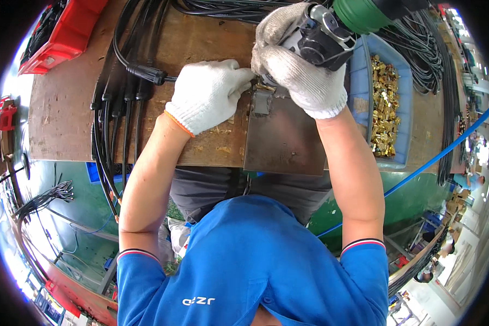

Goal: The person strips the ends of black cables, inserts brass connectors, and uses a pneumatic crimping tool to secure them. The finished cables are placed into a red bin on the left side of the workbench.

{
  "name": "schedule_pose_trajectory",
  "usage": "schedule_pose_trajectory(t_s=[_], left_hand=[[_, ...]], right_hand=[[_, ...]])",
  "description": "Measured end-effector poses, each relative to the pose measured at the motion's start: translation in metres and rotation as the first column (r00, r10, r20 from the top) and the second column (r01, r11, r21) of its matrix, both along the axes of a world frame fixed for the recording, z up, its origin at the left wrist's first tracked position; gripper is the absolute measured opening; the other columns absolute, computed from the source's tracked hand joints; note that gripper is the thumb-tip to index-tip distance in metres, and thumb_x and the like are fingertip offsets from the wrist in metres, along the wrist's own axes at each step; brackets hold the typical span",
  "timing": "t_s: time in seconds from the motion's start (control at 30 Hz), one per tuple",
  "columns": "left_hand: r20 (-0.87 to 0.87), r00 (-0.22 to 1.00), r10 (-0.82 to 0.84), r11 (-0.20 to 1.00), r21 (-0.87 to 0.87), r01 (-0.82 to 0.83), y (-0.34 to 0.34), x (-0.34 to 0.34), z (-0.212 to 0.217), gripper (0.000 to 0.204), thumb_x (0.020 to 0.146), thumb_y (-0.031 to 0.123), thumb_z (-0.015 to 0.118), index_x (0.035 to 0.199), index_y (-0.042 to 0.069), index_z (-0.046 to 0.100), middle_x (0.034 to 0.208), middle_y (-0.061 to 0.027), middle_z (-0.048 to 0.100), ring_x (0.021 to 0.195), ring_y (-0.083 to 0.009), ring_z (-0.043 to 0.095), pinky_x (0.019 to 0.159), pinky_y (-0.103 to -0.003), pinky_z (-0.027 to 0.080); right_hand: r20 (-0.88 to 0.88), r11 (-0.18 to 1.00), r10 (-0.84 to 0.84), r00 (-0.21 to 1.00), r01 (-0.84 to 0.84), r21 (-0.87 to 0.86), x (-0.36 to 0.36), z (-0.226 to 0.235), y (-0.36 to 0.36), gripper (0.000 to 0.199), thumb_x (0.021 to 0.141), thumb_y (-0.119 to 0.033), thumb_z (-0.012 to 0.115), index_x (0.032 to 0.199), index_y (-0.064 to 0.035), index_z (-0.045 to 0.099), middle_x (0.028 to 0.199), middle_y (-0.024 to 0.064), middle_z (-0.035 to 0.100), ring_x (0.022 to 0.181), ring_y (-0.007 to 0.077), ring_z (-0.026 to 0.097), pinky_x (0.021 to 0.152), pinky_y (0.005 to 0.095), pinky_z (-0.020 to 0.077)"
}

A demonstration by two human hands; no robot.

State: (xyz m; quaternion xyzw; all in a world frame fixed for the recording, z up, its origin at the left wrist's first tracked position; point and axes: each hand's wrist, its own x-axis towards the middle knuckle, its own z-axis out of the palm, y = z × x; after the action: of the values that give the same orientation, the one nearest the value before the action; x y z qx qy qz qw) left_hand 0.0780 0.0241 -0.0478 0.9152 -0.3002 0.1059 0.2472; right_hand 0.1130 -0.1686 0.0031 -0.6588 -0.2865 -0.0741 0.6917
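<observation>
My left hand (205, 96), in a white knit glove with an orange cuff, is closed around a black cable (149, 74) that enters from the left. Its fingertips pinch close to a small brass-coloured piece (264, 86) at the tool's lower end. My right hand (301, 73), gloved too, wraps around a power tool (321, 44) with a silver-and-black head and a green body. Under both hands lies a dark metal plate (285, 138) with a small grey metal block (262, 103) on it. The exact contact between cable and tool is hidden by the gloves.
A blue bin (406, 108) of brass fittings stands right of my right forearm. Several black cables (114, 98) hang over the bench edge at left. A red bin (73, 35) sits at the far left. Coiled cables (421, 54) lie at the back right. A blue hose (445, 149) crosses at right.
</observation>
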Motion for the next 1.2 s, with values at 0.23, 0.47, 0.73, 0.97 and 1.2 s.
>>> schedule_pose_trajectory(t_s=[0.23, 0.47, 0.73, 0.97, 1.2], left_hand=[[-0.003, 1.0, -0.008, 1.0, -0.001, 0.008, -0.002, 0.001, 0.0, 0.018, 0.09, 0.017, 0.072, 0.107, 0.019, 0.08, 0.086, -0.0076, 0.071, 0.078, -0.0337, 0.072, 0.068, -0.046, 0.057], [-0.044, 0.999, 0.023, 0.998, 0.065, -0.02, -0.001, 0.001, 0.006, 0.017, 0.095, 0.023, 0.07, 0.108, 0.018, 0.08, 0.091, -0.0091, 0.074, 0.084, -0.0348, 0.073, 0.072, -0.047, 0.058], [-0.105, 0.993, 0.054, 0.99, 0.132, -0.04, -0.001, -0.005, 0.027, 0.022, 0.099, 0.024, 0.066, 0.116, 0.017, 0.079, 0.097, -0.0128, 0.073, 0.09, -0.0378, 0.073, 0.079, -0.047, 0.059], [-0.149, 0.989, 0.023, 0.999, -0.038, -0.029, 0.002, -0.015, 0.069, 0.022, 0.095, 0.017, 0.071, 0.116, 0.013, 0.079, 0.089, -0.015, 0.07, 0.085, -0.0369, 0.071, 0.074, -0.044, 0.056], [-0.048, 0.998, -0.039, 0.996, -0.077, 0.035, -0.004, -0.017, 0.066, 0.017, 0.095, 0.022, 0.072, 0.107, 0.013, 0.079, 0.087, -0.0128, 0.072, 0.082, -0.0368, 0.072, 0.073, -0.046, 0.057]], right_hand=[[-0.138, 0.998, 0.006, 0.99, 0.004, 0.067, -0.006, -0.009, -0.011, 0.028, 0.083, 0.013, 0.074, 0.105, -0.0025, 0.064, 0.098, 0.0112, 0.072, 0.077, 0.019, 0.072, 0.07, 0.035, 0.0622], [-0.228, 0.98, 0.11, 0.967, -0.067, 0.189, -0.013, 0.014, -0.001, 0.022, 0.085, 0.005, 0.08, 0.105, -0.0026, 0.074, 0.093, 0.0016, 0.074, 0.081, 0.009, 0.068, 0.071, 0.0262, 0.057], [-0.258, 0.942, 0.09, 0.962, 0.002, 0.336, -0.012, 0.06, -0.064, 0.023, 0.097, -0.011, 0.069, 0.118, -0.0003, 0.07, 0.111, 0.0173, 0.073, 0.09, 0.0282, 0.074, 0.083, 0.0439, 0.0609], [-0.485, 0.761, -0.589, 0.646, 0.645, -0.065, -0.007, 0.09, -0.197, 0.024, 0.094, -0.029, 0.08, 0.092, -0.006, 0.07, 0.075, 0.0058, 0.069, 0.061, 0.0168, 0.066, 0.062, 0.0333, 0.0563], [-0.378, 0.597, -0.802, 0.462, 0.605, -0.527, -0.01, 0.023, -0.258, 0.025, 0.091, -0.023, 0.084, 0.104, -0.0089, 0.068, 0.077, 0.0018, 0.069, 0.056, 0.0131, 0.061, 0.052, 0.0297, 0.0493]])
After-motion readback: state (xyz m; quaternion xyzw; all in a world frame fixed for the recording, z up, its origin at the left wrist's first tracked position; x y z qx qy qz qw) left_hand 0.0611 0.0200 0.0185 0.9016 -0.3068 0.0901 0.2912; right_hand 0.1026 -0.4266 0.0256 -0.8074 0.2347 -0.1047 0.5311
